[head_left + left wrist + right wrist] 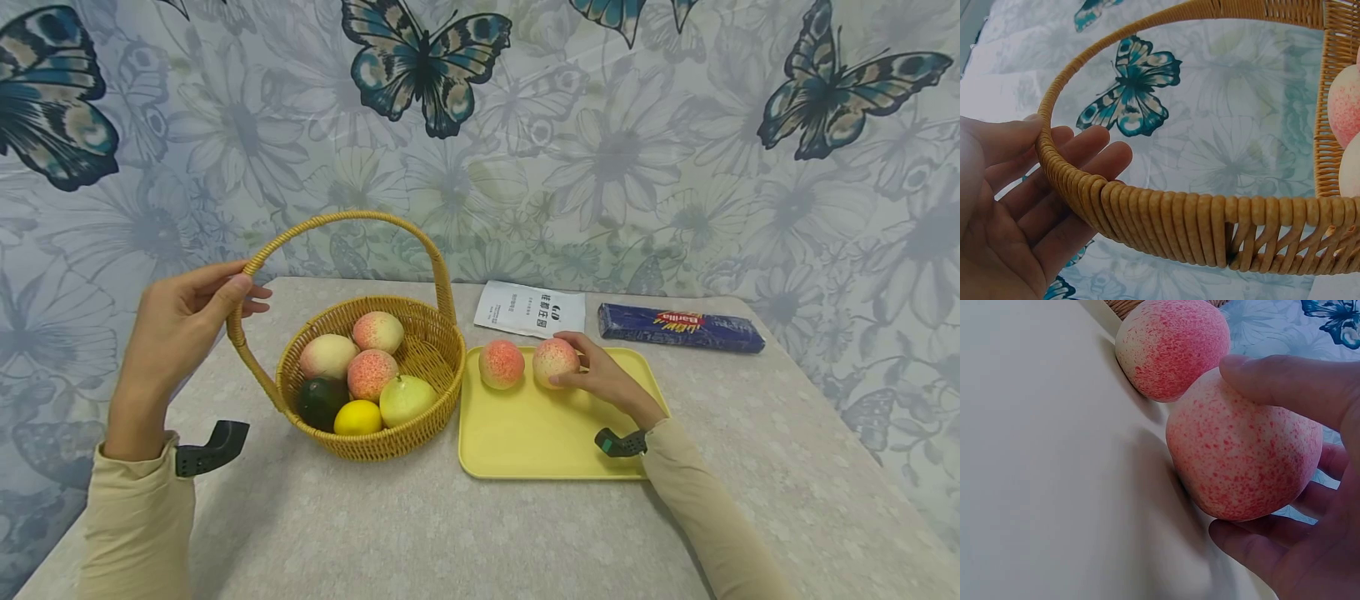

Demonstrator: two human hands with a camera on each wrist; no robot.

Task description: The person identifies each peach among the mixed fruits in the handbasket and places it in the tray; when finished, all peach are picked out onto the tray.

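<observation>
My left hand (191, 321) holds the left side of the handle (1141, 215) of a wicker basket (450, 358), the thumb on one side and the fingers behind. Inside the basket lie three peaches (372, 375), a dark green avocado (321, 403), a yellow lemon (357, 417) and a pale green pear (407, 402). Over the yellow tray (517, 442), my right hand (600, 375) grips a speckled peach (1244, 447) between thumb and fingers. Another peach (502, 364) sits to its left on the tray, close to the basket's rim.
Behind the tray lies a white packet (528, 308) with printed text. A blue Barilla pasta pack (681, 327) is at the back right. The table (360, 525) has a pale cloth, and a butterfly-patterned curtain (525, 167) hangs along its back edge.
</observation>
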